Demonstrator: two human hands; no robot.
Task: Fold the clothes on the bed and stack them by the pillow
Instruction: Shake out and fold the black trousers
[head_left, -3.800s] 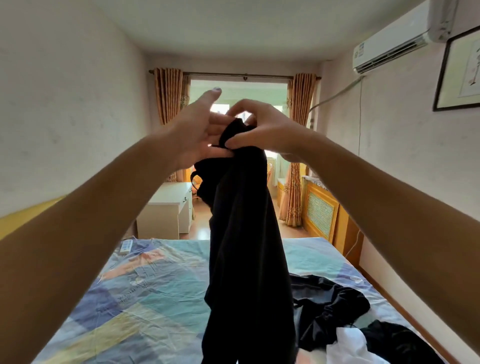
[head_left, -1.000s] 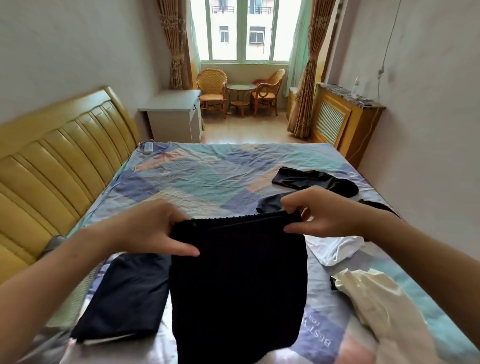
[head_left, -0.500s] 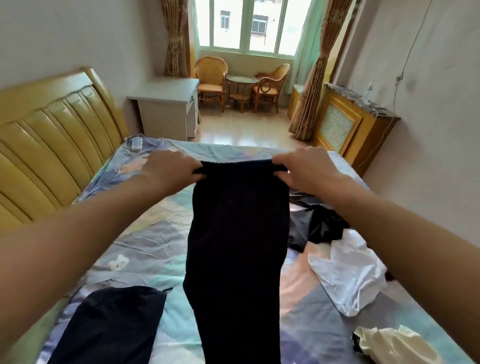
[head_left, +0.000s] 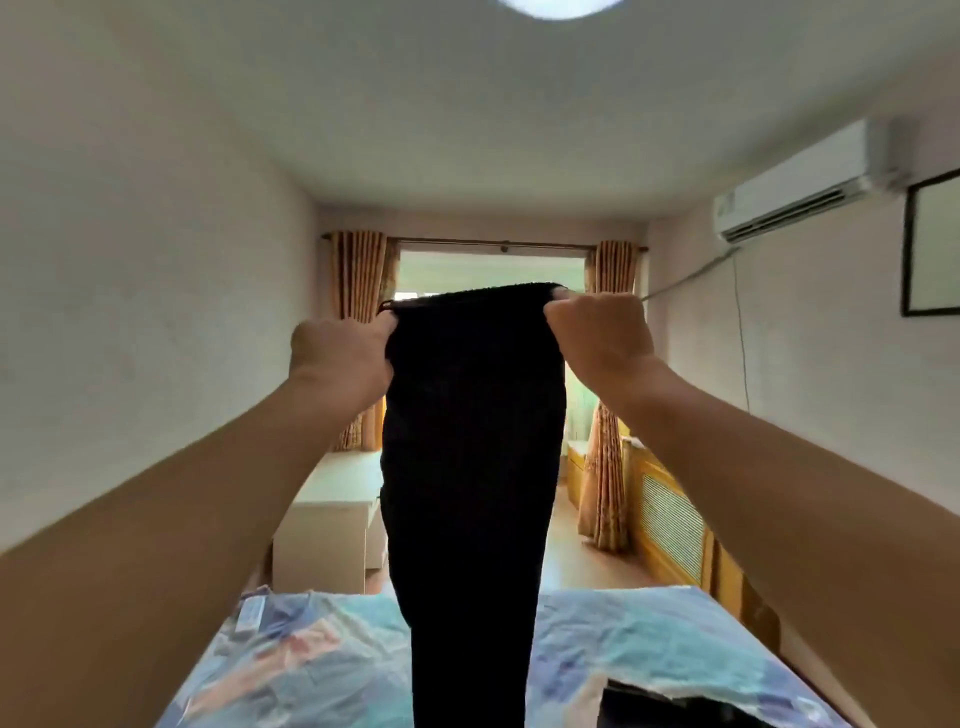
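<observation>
A long black knit garment (head_left: 470, 467) hangs straight down in front of me, held up high by its top edge. My left hand (head_left: 340, 358) grips the left corner of that edge and my right hand (head_left: 597, 338) grips the right corner. The garment's lower end runs out of the frame over the bed (head_left: 311, 660), which has a blue patchwork sheet. Another dark piece of clothing (head_left: 670, 709) lies on the sheet at the lower right. The pillow is out of view.
A white bedside cabinet (head_left: 327, 540) stands past the bed on the left. A wooden radiator cover (head_left: 670, 525) lines the right wall, with curtains (head_left: 602, 467) beside it. An air conditioner (head_left: 800, 192) hangs high on the right wall.
Both hands have lifted the black garment from chest height to well above the bed, and my view has tilted up toward the ceiling. The other clothes on the bed have mostly dropped out of sight.
</observation>
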